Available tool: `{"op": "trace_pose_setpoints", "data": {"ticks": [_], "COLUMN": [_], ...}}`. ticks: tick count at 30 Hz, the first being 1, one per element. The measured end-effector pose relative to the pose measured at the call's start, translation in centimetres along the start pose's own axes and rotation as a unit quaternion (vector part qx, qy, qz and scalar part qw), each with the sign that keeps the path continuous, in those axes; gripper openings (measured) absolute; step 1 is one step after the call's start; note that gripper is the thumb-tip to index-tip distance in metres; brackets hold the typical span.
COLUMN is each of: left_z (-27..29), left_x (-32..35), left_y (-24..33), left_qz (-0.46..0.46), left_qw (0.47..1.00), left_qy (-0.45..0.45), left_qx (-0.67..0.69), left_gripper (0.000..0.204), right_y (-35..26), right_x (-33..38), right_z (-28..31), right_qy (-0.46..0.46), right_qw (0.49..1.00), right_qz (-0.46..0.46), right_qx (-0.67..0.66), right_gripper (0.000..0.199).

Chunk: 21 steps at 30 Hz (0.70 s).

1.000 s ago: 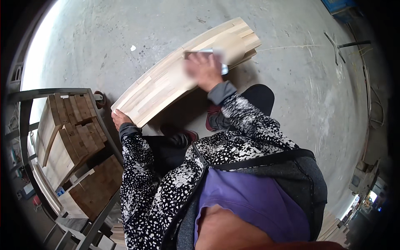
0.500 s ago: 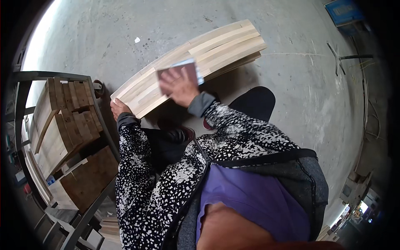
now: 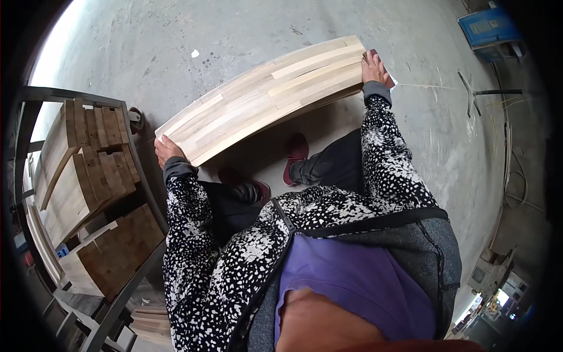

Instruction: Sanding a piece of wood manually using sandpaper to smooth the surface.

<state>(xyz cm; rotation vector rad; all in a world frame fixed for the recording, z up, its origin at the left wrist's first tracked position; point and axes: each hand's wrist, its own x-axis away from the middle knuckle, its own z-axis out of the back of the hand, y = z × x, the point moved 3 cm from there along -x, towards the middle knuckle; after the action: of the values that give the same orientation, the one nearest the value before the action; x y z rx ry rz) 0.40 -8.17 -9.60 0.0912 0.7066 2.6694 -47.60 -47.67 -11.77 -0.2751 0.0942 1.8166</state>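
A pale wooden board (image 3: 264,91) made of glued strips lies lengthwise in front of me. It looks curved, though the lens bends edges too. My left hand (image 3: 168,150) grips its left end, fingers over the top corner. At the opposite end, my right hand (image 3: 373,68) presses a reddish-brown sheet of sandpaper (image 3: 389,81) against the board's end. Most of that sheet is hidden under the palm and fingers. Beneath the board's near edge there is shadow, and what supports it cannot be seen.
On my left stands a metal rack (image 3: 76,94) on a caster, loaded with stacked wooden blocks (image 3: 117,255). My shoes (image 3: 296,154) are close below the board. Farther right are a blue box-shaped machine (image 3: 487,29) and a thin metal stand (image 3: 472,94) on the concrete floor (image 3: 246,29).
My right hand has slid the sandpaper from the board's middle rightward to its right end. My left hand keeps its hold. My right foot and knee have shifted into a different position.
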Motion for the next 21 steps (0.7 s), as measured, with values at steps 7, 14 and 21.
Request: {"op": "trace_pose_setpoints", "data": {"ticks": [7, 14, 21], "left_z": [1.4, 0.8, 1.4], "left_x": [-0.1, -0.3, -0.3], "left_y": [-1.8, -3.1, -1.5], "left_qz": [0.010, 0.021, 0.028], "left_qw": [0.999, 0.999, 1.000], "left_qy": [0.025, 0.019, 0.004], "left_qx": [-0.017, -0.027, -0.010], "left_gripper": [0.041, 0.041, 0.041], "right_y": [-31.9, -35.7, -10.6], "right_x": [17.0, 21.2, -0.8], "right_z": [6.5, 7.6, 2.5], "right_qy": [-0.048, -0.129, -0.025], "right_qw": [0.916, 0.839, 0.999], "right_qz": [0.368, 0.484, 0.017], "right_qx": [-0.152, -0.214, 0.023], "right_gripper": [0.050, 0.053, 0.046]}}
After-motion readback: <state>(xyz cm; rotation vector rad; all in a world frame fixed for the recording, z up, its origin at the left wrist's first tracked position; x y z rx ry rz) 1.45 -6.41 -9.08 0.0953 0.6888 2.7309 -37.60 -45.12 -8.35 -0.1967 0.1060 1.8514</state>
